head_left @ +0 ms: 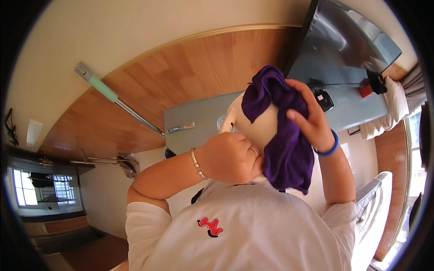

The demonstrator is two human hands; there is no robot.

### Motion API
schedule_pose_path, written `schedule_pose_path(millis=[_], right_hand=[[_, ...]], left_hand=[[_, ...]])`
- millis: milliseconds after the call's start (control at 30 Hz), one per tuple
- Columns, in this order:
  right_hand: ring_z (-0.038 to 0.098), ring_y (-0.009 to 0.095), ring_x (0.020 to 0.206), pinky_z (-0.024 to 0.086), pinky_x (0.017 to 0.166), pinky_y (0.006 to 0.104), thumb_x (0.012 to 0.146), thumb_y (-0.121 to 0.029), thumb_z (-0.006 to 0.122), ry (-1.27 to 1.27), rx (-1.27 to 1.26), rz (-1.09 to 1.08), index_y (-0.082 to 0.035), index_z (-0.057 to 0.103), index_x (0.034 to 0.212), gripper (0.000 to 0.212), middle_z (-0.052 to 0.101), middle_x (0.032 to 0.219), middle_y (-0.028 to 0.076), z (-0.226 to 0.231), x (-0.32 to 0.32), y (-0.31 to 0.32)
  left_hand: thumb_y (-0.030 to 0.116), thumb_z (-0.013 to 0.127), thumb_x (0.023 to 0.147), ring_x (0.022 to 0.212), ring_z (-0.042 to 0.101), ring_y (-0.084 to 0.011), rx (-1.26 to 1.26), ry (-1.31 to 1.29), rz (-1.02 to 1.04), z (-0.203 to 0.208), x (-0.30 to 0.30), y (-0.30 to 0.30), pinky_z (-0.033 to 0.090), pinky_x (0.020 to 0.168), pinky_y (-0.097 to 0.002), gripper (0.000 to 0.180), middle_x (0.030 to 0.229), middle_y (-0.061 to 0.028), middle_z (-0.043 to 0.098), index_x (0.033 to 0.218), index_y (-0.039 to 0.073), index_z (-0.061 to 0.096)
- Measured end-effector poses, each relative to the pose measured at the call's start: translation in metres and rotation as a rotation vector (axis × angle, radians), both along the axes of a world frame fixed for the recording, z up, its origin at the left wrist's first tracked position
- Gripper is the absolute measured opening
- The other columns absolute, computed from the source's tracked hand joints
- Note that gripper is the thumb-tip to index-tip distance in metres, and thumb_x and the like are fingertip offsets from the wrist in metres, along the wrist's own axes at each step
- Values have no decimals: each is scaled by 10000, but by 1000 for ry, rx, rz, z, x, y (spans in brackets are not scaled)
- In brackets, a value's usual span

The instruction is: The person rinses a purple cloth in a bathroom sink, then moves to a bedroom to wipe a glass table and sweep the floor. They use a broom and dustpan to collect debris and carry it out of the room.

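Closest to the camera is the person's white shirt [271, 226], with a small red and black picture [211, 226] on its front. Both bare arms reach forward from its sleeves.

The left hand [230, 158] is curled up tight around one side of a big, round-edged cream thing [262, 122]. A thin bracelet [195, 159] goes around the left wrist. The right hand [312, 117] holds a purple cloth [289, 153], with the thumb bent on top. The cloth lies over the right part of the cream thing and hangs down in soft folds. A blue band [334, 143] is on the right wrist.

The cream thing is held up between the two hands, in front of a long grey table [194, 110]. On the table, to the left, is a small blue and grey tool [180, 128]. To the right are a black thing [323, 100] and a big dark screen [337, 40]. Farther left, a pole with a green grip [103, 89] leans near the wood-covered wall [181, 58].
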State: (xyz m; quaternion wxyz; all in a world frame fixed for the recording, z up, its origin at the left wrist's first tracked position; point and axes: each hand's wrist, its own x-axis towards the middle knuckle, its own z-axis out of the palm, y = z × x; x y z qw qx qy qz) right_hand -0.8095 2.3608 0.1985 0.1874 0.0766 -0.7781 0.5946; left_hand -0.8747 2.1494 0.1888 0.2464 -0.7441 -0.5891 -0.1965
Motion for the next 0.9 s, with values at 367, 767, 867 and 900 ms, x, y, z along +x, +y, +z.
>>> schedule_pose_path(millis=[367,767,867,900], right_hand=[[515,342,930,443,805,382,754,-106,603,29,769,7,-72,555,1073,324,552,1027,131,11,-29,-17],[492,209,1087,378,940,301,839,-153,601,-515,-472,84,-39,451,1209,415,502,1184,123,-144,23,63],[499,205,1032,389,907,302,842,-150,590,-540,-474,78,-43,471,1147,345,507,1112,112,-168,41,34],[501,203,1013,392,896,303,842,-148,587,-542,-467,93,-45,477,1127,322,508,1088,108,-176,41,22]], left_hand=[[173,573,522,367,400,-146,-144,-7,-185,-5,3,29,303,369,-272,178,427,-45,408,466,97,421],[94,566,485,402,335,-117,135,17,-225,-22,4,43,244,364,-230,130,482,-3,338,549,68,456],[98,592,503,419,417,-143,211,-120,-119,-30,2,62,312,385,-245,130,507,-22,428,581,71,492],[103,617,526,428,448,-155,257,-188,-66,-47,-3,68,338,394,-255,134,520,-31,461,594,70,507]])
